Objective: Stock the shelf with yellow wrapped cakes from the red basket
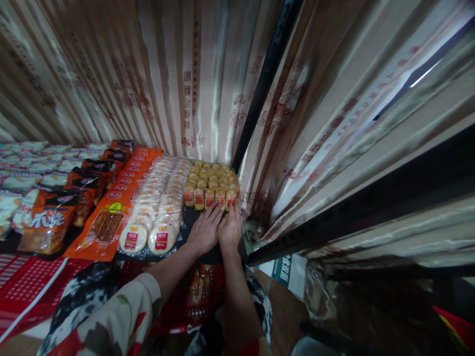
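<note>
Head view — extending the fingers of left hand (205, 230) and right hand (229, 229) side by side, both unclenched, and touching the front row of yellow packets (199, 197) — standing just beyond the fingertips, right of the white crackers (162, 238).

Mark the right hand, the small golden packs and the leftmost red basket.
Right hand (230, 230): head view, back of the hand.
Small golden packs (199, 199): head view, front-row label.
Red basket (33, 278): head view, mesh wall.

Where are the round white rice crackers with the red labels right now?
In the head view, the rice crackers stand in two overlapping rows left of the left hand, beside the flat orange snack packets.
</note>
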Available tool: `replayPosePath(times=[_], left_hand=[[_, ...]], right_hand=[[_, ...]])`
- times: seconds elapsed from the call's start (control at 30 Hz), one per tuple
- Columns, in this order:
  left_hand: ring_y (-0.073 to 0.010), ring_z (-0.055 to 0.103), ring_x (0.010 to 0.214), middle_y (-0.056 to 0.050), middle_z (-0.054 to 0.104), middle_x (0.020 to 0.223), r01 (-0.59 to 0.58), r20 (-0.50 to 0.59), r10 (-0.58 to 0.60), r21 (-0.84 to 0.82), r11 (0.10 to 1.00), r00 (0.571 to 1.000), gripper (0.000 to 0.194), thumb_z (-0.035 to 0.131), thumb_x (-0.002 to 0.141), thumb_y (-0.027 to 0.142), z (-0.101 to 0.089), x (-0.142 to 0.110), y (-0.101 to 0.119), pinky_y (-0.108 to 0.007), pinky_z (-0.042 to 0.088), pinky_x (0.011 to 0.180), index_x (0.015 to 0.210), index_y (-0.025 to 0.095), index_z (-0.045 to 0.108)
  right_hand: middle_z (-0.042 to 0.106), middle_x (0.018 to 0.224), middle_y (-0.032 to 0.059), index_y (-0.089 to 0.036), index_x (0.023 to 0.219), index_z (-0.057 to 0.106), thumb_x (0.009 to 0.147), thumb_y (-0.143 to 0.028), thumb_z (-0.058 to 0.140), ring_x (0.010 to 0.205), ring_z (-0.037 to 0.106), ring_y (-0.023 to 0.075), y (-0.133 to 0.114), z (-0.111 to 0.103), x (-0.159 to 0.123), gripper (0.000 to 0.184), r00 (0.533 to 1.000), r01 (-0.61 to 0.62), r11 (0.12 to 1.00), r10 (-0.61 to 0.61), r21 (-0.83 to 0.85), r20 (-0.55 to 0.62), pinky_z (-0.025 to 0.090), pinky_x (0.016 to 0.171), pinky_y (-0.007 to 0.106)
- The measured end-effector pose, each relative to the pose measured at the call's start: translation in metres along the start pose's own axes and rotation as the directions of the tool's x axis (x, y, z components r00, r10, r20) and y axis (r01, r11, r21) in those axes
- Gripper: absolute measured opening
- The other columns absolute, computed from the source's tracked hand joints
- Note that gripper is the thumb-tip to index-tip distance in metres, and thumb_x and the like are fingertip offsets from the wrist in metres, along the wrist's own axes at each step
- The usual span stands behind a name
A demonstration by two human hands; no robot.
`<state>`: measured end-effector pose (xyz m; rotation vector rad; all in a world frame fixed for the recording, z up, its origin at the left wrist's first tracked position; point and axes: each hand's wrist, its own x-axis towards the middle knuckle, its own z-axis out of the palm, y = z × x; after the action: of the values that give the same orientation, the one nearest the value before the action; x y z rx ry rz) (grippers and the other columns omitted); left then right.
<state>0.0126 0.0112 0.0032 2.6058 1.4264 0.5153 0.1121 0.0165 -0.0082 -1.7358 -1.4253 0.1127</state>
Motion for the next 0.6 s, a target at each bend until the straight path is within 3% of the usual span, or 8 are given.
replayPosePath(times=[0.3,0.43,0.6], left_hand=[[-0.0217,0.015,0.140,-0.009,0.027,0.149,0.014,0.019,-0.013,-0.036,0.999,1.000,0.049,0.037,0.088,0.023,-0.0052,-0.0002,0.0018,-0.043,0.032,0.107,0.136,0.013,0.036],[-0.0213,0.015,0.140,-0.010,0.029,0.148,0.006,-0.008,-0.006,-0.048,0.999,1.000,0.046,0.037,0.088,0.022,-0.0047,0.0000,0.0016,-0.043,0.033,0.107,0.133,0.013,0.040],[-0.0213,0.017,0.139,-0.011,0.032,0.147,0.003,-0.061,-0.007,-0.062,0.998,0.998,0.043,0.039,0.087,0.021,0.0002,-0.0007,-0.0003,-0.042,0.033,0.107,0.129,0.012,0.044]], right_hand=[[0.041,0.139,0.0146,-0.008,0.127,0.049,0.083,-0.014,0.030,0.125,0.039,0.0217,0.0024,-0.0008,0.0000,0.048,1.000,0.006,1.000,-0.007,0.024,0.029,0.033,0.103,0.039],[0.040,0.138,0.0173,-0.006,0.126,0.049,0.082,-0.015,0.032,0.127,0.037,0.0234,0.0015,-0.0009,-0.0009,0.048,1.000,-0.007,0.999,0.006,0.046,0.018,0.034,0.103,0.040],[0.038,0.140,0.0145,-0.011,0.128,0.049,0.083,-0.014,0.032,0.128,0.036,0.0236,0.0017,-0.0007,-0.0018,0.048,1.000,-0.002,0.999,0.001,0.048,0.010,0.035,0.103,0.041]])
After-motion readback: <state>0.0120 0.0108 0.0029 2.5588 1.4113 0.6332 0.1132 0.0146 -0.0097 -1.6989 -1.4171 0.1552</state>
